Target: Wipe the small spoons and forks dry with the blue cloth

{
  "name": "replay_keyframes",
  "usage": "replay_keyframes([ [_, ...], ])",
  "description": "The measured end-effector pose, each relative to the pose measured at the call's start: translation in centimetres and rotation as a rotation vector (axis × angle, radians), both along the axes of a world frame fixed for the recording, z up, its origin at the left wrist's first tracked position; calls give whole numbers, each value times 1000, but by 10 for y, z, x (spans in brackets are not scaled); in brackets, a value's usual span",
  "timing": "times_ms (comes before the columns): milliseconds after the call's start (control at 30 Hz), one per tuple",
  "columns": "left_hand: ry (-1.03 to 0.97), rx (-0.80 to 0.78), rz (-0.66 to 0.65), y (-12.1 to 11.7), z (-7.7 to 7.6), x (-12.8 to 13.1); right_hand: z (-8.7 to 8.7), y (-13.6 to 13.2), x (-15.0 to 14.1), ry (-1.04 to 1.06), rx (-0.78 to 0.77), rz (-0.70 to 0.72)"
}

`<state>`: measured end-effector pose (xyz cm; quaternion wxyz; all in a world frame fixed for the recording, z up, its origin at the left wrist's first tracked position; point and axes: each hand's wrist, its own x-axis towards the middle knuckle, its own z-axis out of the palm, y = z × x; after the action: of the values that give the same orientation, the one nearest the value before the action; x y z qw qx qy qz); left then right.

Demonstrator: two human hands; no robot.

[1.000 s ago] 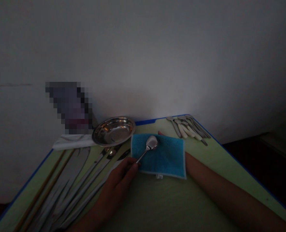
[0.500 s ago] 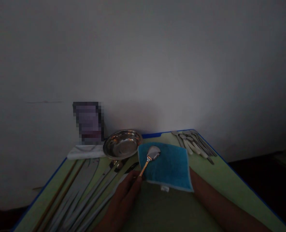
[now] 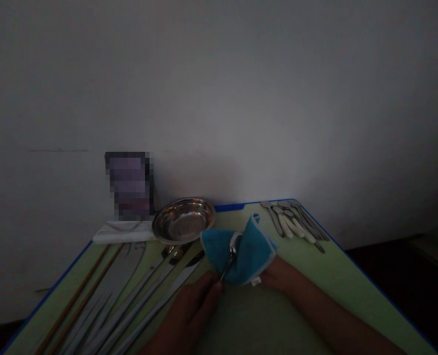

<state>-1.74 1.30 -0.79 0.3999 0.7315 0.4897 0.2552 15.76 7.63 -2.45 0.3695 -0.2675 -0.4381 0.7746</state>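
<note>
A metal spoon (image 3: 232,248) is pinched by its handle in my left hand (image 3: 199,301), bowl pointing away from me. Its bowl rests against a blue cloth (image 3: 219,249) with a pale edge and a small white tag. My right hand (image 3: 276,273) holds the cloth from beneath and behind; most of its fingers are hidden by it. The cloth is folding up around the right side of the spoon. Just beyond the hands on the left stands a shiny steel bowl (image 3: 184,222).
Long-handled utensils (image 3: 152,291) and two wooden sticks (image 3: 78,291) lie along the left of the green table (image 3: 256,325). Several spoons and white-handled cutlery (image 3: 293,222) lie at the back right. A folded white cloth (image 3: 123,231) and a pixelated upright item (image 3: 130,185) are at the back left, against the wall.
The cloth was spread flat under the spoon; now its right part is bent up and folding toward the spoon. My right hand has come leftward and shows more. The view has shifted slightly.
</note>
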Motion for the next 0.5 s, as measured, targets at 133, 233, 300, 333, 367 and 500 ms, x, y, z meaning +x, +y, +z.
replay_keyframes([
  [133, 51, 13, -11, -1, -6, -1, -7, 0, 1, 162, -166, -15],
  [233, 78, 33, -31, 0, -7, 0, -15, 1, 3, 173, -141, -126],
  [300, 100, 50, -29, 0, -7, 0, -16, 0, 4, 157, -113, -190],
  [333, 111, 55, -26, 0, -7, 1, -16, 0, 4, 152, -96, -200],
  [367, 121, 60, -25, 0, -6, 1, -15, -1, 4, 153, -78, -197],
  [500, 136, 64, -25, -1, -5, 1, -8, -3, 4, 157, -46, -143],
])
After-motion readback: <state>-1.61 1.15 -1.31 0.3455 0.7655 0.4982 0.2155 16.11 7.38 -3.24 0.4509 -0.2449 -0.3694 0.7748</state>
